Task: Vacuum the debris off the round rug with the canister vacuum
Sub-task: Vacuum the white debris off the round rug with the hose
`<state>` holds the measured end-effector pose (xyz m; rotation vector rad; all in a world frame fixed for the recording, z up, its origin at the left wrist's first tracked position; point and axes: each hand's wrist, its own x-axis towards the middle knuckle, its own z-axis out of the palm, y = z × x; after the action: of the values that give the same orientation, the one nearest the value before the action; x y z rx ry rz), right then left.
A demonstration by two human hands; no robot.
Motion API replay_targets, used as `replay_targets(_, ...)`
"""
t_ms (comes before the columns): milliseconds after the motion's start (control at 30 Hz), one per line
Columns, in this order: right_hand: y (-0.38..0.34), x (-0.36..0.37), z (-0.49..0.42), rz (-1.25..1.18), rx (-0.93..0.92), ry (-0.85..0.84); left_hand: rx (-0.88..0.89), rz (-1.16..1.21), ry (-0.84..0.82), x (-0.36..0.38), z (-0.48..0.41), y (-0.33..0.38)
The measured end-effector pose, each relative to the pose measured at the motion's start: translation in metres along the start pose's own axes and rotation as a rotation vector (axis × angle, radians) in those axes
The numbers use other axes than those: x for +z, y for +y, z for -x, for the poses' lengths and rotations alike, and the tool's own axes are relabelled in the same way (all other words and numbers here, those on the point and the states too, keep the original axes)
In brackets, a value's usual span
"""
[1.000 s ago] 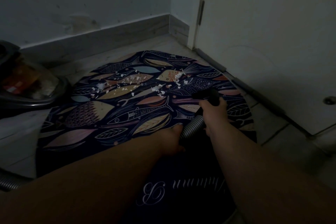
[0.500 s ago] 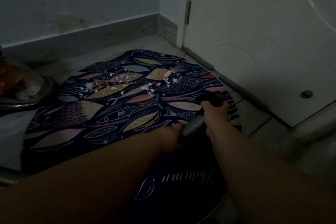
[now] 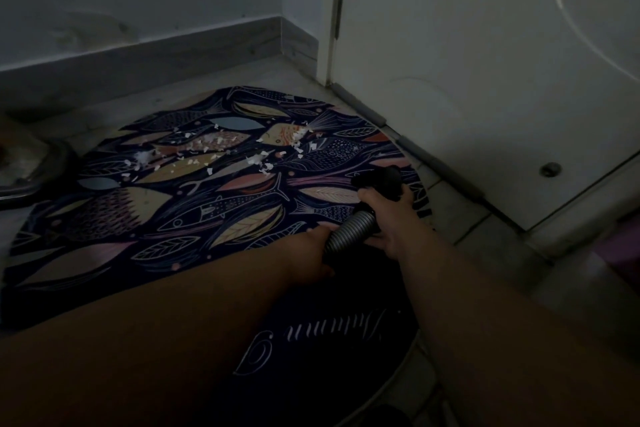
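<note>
Round rug [image 3: 104,218] | left hand [image 3: 311,253] grips hose [image 3: 349,229] | right hand [image 3: 393,218] grips hose

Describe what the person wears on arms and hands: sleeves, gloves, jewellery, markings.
The left hand and right hand are bare: no gloves, rings or watch show. Left forearm and right forearm are uncovered, no sleeves visible. Dim light hides finer marks.

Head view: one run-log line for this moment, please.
left hand: holds hose | right hand: grips handle | debris: white scraps on far half of rug | handle: apart from debris, to its right
</note>
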<state>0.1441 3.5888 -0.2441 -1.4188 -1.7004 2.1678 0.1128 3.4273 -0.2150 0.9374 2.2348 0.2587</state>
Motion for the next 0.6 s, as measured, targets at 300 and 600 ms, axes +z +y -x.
replay_targets(300, 0.001, -0.011, -0.001, -0.053, -0.002, 0.090, 0.014, -0.023, -0.039, 0.007, -0.007, 0.017)
replay_targets(600, 0.005, -0.021, -0.002, -0.083, -0.047, 0.196, 0.018, -0.020, -0.058, 0.012, -0.014, 0.031)
